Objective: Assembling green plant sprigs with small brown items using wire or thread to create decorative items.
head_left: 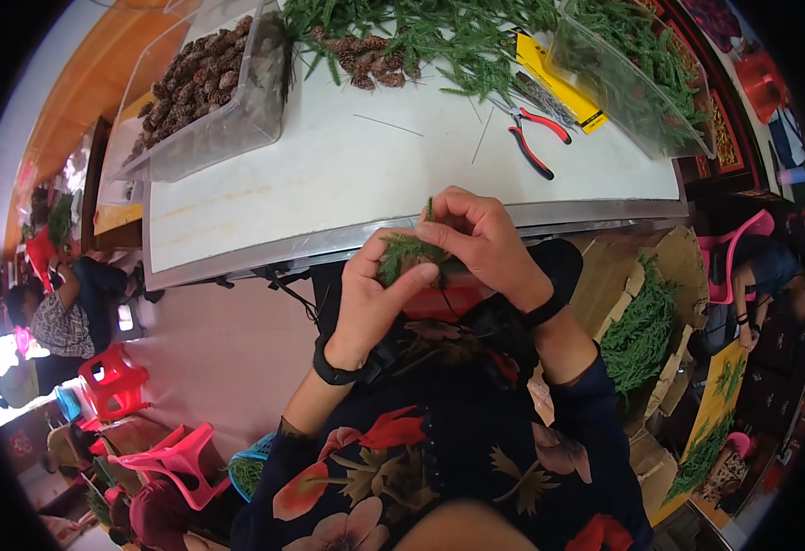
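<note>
Both my hands meet just in front of the near edge of the white table (329, 179). My left hand (379, 289) is closed round an artificial green sprig (405, 250), thumb and fingers pinching its lower part. With thumb and fingers curled together, my right hand (485, 241) pinches the sprig's upper part, and a green tip stands up beside the fingers. What else the fingers may hold is hidden. Farther off on the table lie pliers with red and black handles (533, 147), beside several thin wires (388, 125) and a small heap of pine cones (365, 64).
A clear bin (264, 101) of pine cones stands at the left, another clear bin (641, 115) of greenery at the right. Loose green sprigs (476, 41) cover the far side, near a yellow package (545, 73). A cardboard box (595, 285) of greenery sits right of me. Other people are nearby.
</note>
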`<action>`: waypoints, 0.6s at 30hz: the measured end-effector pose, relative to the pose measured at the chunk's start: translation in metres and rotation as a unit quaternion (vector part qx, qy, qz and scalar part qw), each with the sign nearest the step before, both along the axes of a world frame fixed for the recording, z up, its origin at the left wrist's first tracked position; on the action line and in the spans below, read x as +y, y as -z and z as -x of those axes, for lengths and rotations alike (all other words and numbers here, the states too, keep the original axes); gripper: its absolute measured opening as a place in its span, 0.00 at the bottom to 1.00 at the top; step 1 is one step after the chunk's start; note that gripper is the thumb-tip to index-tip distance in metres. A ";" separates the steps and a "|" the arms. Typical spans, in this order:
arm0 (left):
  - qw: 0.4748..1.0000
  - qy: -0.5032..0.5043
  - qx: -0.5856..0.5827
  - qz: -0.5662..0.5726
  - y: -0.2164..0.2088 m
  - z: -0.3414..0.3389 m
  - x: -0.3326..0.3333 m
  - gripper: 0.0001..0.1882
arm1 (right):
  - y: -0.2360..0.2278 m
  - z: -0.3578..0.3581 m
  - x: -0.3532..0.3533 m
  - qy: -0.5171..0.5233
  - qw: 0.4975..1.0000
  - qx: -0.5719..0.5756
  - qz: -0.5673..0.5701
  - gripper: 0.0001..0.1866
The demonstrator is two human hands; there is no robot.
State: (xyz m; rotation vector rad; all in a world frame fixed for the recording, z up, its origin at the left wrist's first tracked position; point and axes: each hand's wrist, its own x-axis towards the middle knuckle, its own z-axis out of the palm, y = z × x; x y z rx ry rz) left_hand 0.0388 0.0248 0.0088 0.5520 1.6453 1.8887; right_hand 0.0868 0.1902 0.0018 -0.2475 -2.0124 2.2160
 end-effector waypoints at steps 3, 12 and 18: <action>1.000 -0.014 0.015 0.003 0.003 -0.005 0.003 0.10 | 0.002 0.000 -0.004 0.042 0.999 0.004 -0.015 0.07; 0.995 -0.033 -0.084 -0.037 0.002 -0.004 0.004 0.10 | 0.000 -0.016 -0.010 0.086 0.995 -0.045 -0.011 0.05; 0.998 -0.019 -0.059 -0.017 0.005 -0.006 0.005 0.10 | 0.005 -0.023 -0.009 0.090 0.995 -0.047 -0.015 0.05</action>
